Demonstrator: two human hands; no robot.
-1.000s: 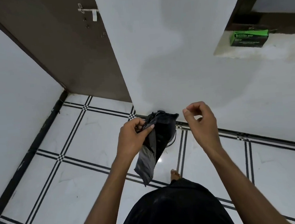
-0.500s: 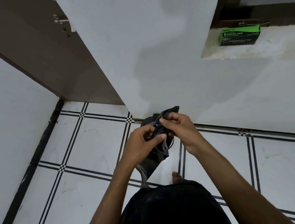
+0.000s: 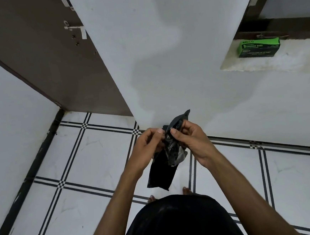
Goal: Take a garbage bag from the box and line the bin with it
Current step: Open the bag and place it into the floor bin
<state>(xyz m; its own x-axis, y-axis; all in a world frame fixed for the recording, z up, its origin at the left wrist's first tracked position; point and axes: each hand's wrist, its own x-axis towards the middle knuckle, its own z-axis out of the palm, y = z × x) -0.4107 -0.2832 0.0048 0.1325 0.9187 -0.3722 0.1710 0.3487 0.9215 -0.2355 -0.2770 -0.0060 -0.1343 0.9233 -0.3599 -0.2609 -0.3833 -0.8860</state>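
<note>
Both hands were working at the top of a black garbage bag, which hung folded and crumpled at chest height, between the person and the white wall. The left hand had its thumb pressed against its fingers, pinching the bag's upper edge from the left; the right hand pinched the same edge just beside it, thumb tip on the plastic, with one corner of the bag sticking up above that grip. Below the two grips the bag fell as a narrow flat strip towards the tiled floor, still unopened, its lower end hanging free above the person's bare feet. The green box of bags sat well apart from the hands, up and to the right on a ledge set into the wall. No bin was in view, so where the bag must go could not be told. The step in hand looked like teasing the mouth of the bag apart. The likely trouble was that the thin layers would cling together, so that the thumbs slid over both at once and never parted them; a harder tug could then stretch or tear the film near the top. With so little plastic inside each grip, a slip from one hand would leave the bag dangling from the other, and a slip from both would drop it to the floor.
</note>
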